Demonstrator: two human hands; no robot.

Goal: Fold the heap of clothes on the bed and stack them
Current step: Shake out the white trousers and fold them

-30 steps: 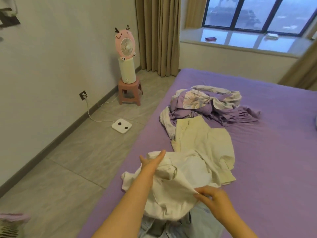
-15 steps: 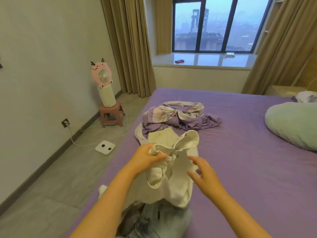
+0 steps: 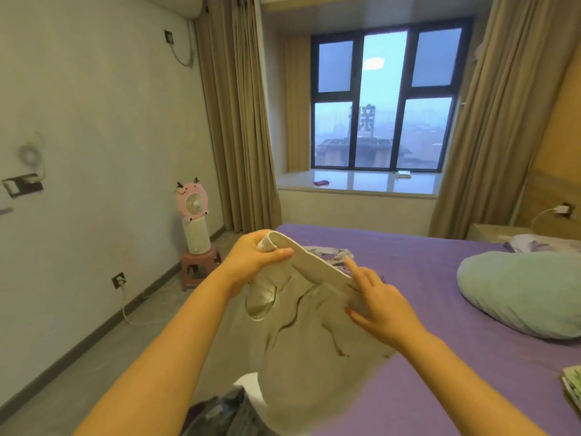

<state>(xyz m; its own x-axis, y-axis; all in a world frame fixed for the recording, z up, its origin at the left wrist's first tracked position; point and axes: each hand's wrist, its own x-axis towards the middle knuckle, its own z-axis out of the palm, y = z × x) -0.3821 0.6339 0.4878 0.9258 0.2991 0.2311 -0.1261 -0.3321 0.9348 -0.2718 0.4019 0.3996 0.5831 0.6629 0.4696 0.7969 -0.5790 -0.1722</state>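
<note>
Nearest us, at the bed's (image 3: 424, 357) near edge, dark denim (image 3: 226, 416) lies bunched under the hanging hem of the cream pants (image 3: 301, 335) we hold up. The pants hang above the bed's left edge, their waistband running as the long axis from upper left down to the right. Our left hand (image 3: 254, 262) grips the waistband's left end, fingers and thumb curled round it. Our right hand (image 3: 374, 303) sits at the other end, fingers mostly straight against the cloth, forefinger pointing up; we judge it has no firm hold yet, so the next move likely needs that hand to pinch the right end and pull the band taut. Beyond the waistband, purple floral clothes (image 3: 330, 254) wait on the bed. No containers are in view.
</note>
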